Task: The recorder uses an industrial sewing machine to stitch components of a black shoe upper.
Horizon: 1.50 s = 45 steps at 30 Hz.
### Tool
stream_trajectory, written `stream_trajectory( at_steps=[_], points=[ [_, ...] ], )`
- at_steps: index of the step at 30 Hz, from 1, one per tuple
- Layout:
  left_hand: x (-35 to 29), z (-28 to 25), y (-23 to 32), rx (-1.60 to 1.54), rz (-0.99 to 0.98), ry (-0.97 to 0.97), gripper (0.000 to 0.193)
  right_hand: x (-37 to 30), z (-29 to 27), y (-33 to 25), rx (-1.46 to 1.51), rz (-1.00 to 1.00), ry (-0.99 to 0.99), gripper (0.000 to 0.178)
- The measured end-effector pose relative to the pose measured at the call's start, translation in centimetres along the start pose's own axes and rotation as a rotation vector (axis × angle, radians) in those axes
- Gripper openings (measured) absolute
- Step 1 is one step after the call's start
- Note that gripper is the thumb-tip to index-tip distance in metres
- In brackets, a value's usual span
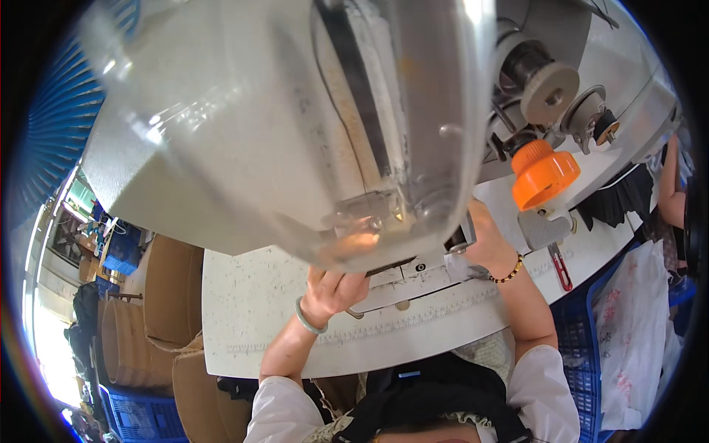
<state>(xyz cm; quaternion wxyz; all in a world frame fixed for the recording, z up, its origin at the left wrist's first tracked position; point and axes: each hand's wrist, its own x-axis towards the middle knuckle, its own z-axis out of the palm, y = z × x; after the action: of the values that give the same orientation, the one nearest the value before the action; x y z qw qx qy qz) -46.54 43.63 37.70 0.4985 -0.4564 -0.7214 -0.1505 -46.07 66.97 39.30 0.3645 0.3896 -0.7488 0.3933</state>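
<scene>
A sewing machine (177, 199) fills the upper middle, with a clear plastic guard (244, 184) over its needle area. My left hand (336, 289), a pale bangle on its wrist, is at the front of the needle area. Its fingers are curled together; their tips show only blurred through the guard, and what they hold cannot be made out. On the needle's right side is my right hand (487, 240), wearing a beaded bracelet (507, 271). It is close to a dark metal part (461, 235) of the machine, which hides its fingers.
An orange knob (545, 176) and tension discs sit on the machine's right. Red-handled thread snips (561, 269) lie on the white table (251, 310), near black fabric (617, 199). Blue crates (576, 332) and cardboard boxes (173, 292) flank the table. A blue fan (63, 111) stands left.
</scene>
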Motion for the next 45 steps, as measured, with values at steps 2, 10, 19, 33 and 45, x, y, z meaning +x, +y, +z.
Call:
stream_trajectory(
  at_steps=[2, 10, 19, 33, 45],
  points=[
    [-0.1, -0.1, 0.0, -0.011, -0.027, -0.027, 0.023, 0.0, 0.1, 0.0, -0.019, -0.03, 0.039, 0.032],
    [0.2, 0.3, -0.1, -0.09, -0.016, 0.03, 0.028, 0.2, 0.0, -0.3, -0.071, -0.043, 0.027, 0.03],
    [0.6, 0.3, 0.0, -0.093, -0.001, 0.036, 0.028, 0.1, 0.1, -0.6, -0.092, -0.039, 0.05, 0.031],
    [0.6, 0.0, 0.5, -0.101, -0.05, -0.015, 0.03, 0.0, 0.4, -0.2, -0.04, 0.041, 0.013, 0.03],
    [0.4, 0.2, 0.7, -0.062, -0.052, 0.011, 0.029, -0.3, 1.0, 0.7, 0.014, 0.023, 0.065, 0.032]
  ],
)
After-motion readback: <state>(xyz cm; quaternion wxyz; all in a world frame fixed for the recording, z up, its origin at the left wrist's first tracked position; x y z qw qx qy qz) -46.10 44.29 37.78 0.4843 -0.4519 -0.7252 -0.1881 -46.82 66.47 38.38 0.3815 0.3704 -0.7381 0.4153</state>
